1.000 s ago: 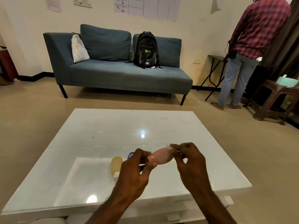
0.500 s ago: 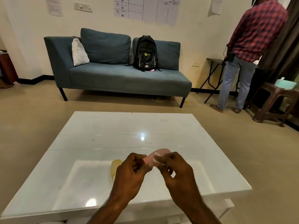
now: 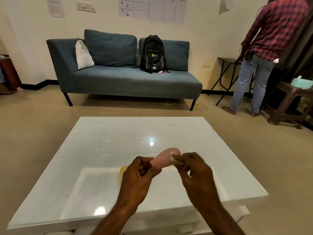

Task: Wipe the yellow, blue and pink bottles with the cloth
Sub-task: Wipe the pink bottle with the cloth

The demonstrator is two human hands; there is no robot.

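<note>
The left hand [image 3: 138, 175] has a closed grip on one end of the pink bottle [image 3: 165, 157], with the thumb and fingers pinched around it. The bottle is held up in the air, tilted, with its round far end pointing up and away. The right hand [image 3: 193, 170] is closed too, pinching a small white cloth [image 3: 175, 159] that is pressed on the side of the pink bottle near the far end. This looks like a wiping rub on the pink bottle. The left grip holds only a short bit of the bottle, so a hard push from the cloth could twist it loose and drop it on the worktop [image 3: 118, 143]. The cloth is tiny and could slip out of the fingers as well. Just left of the left hand and under it, the yellow bottle [image 3: 123, 172] lies on the worktop, mostly hidden. A falling pink bottle could knock it. The blue bottle cannot be seen; it may be behind the hands. Far past the worktop there is a sofa [image 3: 118, 78] with a backpack [image 3: 153, 54], and a person [image 3: 264, 48] stands off to the right.
</note>
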